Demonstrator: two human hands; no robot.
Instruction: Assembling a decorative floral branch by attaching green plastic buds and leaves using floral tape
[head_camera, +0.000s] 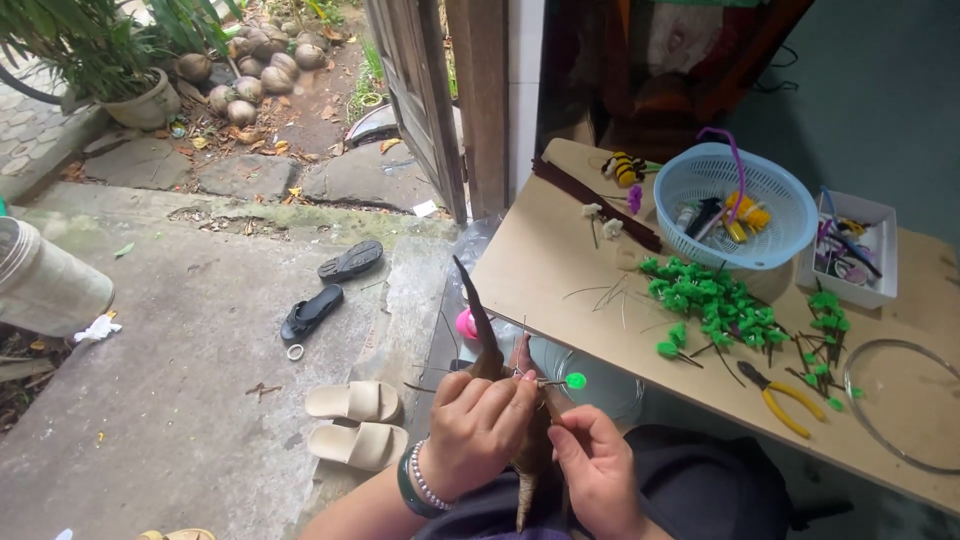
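Between left hand (475, 428) and right hand (597, 470): brown stem (478, 325).

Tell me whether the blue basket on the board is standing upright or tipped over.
Upright. The blue basket sits on its base on the board, its round rim facing up, with yellow and dark pieces resting inside and a purple stem curving over the rim.

A blue basket (735, 205) of small craft pieces sits on the table (560, 250) beside a white tray (850, 250). Yellow-handled pliers (785, 400) lie nearby. Outside, black sandals (330, 290) and perhaps coconuts (255, 75).
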